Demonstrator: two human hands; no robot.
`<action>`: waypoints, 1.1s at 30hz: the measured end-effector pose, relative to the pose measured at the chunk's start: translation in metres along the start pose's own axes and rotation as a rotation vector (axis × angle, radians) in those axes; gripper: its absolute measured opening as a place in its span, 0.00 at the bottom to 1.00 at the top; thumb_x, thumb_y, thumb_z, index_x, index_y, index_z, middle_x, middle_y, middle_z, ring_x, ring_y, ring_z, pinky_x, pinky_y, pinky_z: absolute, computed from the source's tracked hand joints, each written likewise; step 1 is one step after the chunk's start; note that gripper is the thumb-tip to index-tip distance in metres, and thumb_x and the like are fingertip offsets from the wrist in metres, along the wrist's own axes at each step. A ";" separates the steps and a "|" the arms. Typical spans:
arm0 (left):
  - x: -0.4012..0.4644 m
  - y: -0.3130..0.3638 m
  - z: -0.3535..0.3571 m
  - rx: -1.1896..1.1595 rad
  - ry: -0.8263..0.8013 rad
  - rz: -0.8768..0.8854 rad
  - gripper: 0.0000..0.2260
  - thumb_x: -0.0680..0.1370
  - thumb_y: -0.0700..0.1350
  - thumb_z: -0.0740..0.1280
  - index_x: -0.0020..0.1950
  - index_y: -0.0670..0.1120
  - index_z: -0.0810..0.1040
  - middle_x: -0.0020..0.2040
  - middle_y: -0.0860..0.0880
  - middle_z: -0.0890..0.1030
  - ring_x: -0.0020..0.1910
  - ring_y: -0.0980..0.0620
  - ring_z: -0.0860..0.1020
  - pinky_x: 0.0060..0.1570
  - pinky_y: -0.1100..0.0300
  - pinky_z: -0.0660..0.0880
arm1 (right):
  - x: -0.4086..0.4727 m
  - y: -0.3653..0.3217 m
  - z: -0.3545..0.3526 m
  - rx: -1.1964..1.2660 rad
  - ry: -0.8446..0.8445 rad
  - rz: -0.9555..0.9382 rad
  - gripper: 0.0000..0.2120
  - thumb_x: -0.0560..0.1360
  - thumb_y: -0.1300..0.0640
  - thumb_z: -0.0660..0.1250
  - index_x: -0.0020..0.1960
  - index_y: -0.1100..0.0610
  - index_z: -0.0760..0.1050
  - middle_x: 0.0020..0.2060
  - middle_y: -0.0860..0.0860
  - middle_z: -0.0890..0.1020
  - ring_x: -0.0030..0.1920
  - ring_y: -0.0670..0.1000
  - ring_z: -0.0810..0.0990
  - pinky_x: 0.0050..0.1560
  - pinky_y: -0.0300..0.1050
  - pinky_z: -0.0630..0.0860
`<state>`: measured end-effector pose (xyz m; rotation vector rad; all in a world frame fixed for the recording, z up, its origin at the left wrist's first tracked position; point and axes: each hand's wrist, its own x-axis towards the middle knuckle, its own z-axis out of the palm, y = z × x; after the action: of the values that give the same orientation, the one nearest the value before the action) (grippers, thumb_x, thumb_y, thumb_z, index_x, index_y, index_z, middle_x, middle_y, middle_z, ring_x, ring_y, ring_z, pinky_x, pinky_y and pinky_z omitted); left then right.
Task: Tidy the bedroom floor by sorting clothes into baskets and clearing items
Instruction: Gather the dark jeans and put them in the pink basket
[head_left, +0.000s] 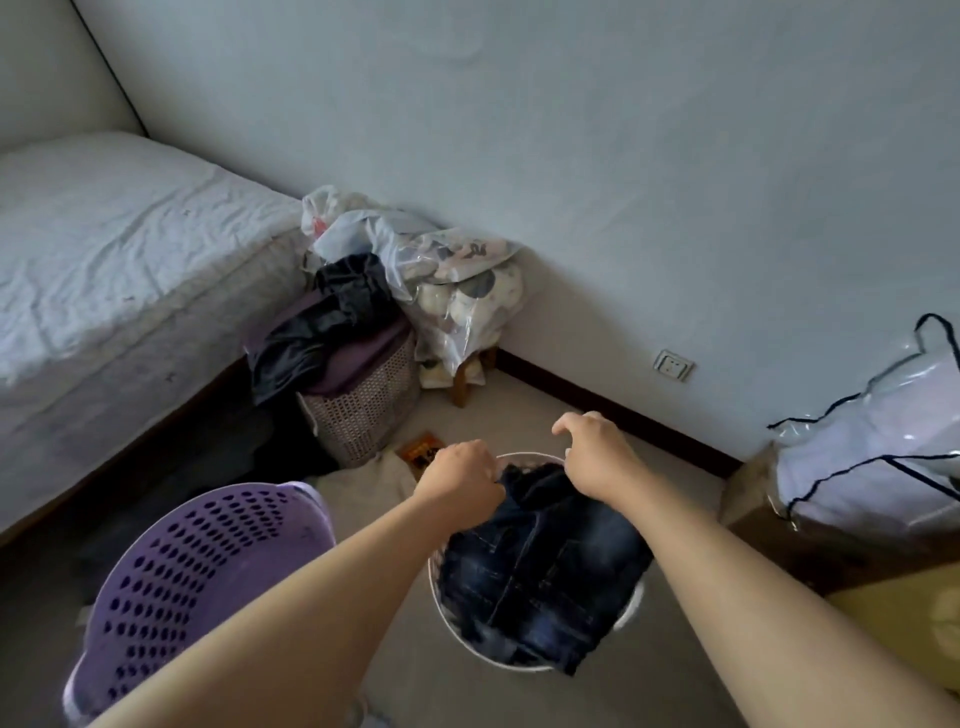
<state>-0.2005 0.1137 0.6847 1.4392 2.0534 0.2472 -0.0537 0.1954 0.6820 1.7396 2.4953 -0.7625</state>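
At lower centre, the left hand (460, 475) is gripping dark jeans (540, 566) lying in the white basket (631, 608) while the right hand (597, 452) is hovering loosely curled, holding nothing.

Under the fingers (470, 480) lies dark, faded denim (540, 561), matt and coarse, in a smooth white plastic basket (631, 610). Left of them, a perforated purple plastic basket (197, 561); beyond them, glossy clear plastic bags (441, 280) and a woven hamper (363, 410).

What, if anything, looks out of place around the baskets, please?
The dark jeans overhang the white basket rim instead of sitting inside. Dark clothes spill over the woven hamper.
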 end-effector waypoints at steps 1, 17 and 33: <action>-0.001 -0.006 0.002 0.007 -0.008 -0.010 0.11 0.74 0.43 0.65 0.55 0.44 0.79 0.54 0.47 0.80 0.54 0.46 0.77 0.45 0.59 0.73 | -0.001 0.001 0.006 0.001 -0.022 0.008 0.17 0.76 0.65 0.60 0.64 0.55 0.72 0.63 0.56 0.70 0.60 0.56 0.73 0.57 0.46 0.71; -0.026 -0.045 -0.001 -0.118 0.017 -0.109 0.11 0.75 0.44 0.66 0.58 0.46 0.78 0.54 0.46 0.81 0.53 0.47 0.79 0.52 0.56 0.77 | -0.008 -0.058 0.049 -0.054 -0.188 -0.113 0.13 0.77 0.55 0.64 0.60 0.54 0.72 0.60 0.54 0.74 0.56 0.54 0.75 0.50 0.45 0.71; -0.141 -0.206 -0.011 -0.262 0.182 -0.434 0.15 0.76 0.43 0.64 0.62 0.47 0.77 0.58 0.48 0.80 0.57 0.49 0.77 0.49 0.62 0.71 | -0.068 -0.211 0.151 -0.139 -0.388 -0.383 0.25 0.76 0.53 0.64 0.69 0.60 0.62 0.66 0.60 0.69 0.65 0.59 0.69 0.61 0.48 0.67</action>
<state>-0.3376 -0.0915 0.6482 0.8159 2.3179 0.4576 -0.2538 0.0209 0.6486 0.9670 2.5479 -0.8219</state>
